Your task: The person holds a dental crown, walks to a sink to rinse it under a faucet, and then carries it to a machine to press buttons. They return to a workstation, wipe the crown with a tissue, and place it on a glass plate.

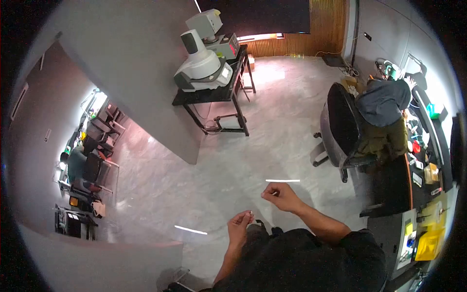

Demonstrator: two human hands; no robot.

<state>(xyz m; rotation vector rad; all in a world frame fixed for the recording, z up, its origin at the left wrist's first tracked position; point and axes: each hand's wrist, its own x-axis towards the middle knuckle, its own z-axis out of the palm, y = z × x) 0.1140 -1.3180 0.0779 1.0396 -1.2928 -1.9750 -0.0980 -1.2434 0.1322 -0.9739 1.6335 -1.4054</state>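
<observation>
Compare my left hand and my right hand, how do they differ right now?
The left hand sits lower and nearer the body, fingertips pinched together on something too small to identify. The right hand is raised farther out, its fingers curled loosely, with nothing visibly held. Both hands are bare and hang above the pale floor, touching nothing else.

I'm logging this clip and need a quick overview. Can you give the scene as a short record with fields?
place: room with a pale glossy floor
left hand: raised, fingers pinched on something too small to tell
right hand: raised, loosely curled, apart from the left
nearby: black table with white machines
others: a person seated in a black chair at a cluttered desk; another person far left
</observation>
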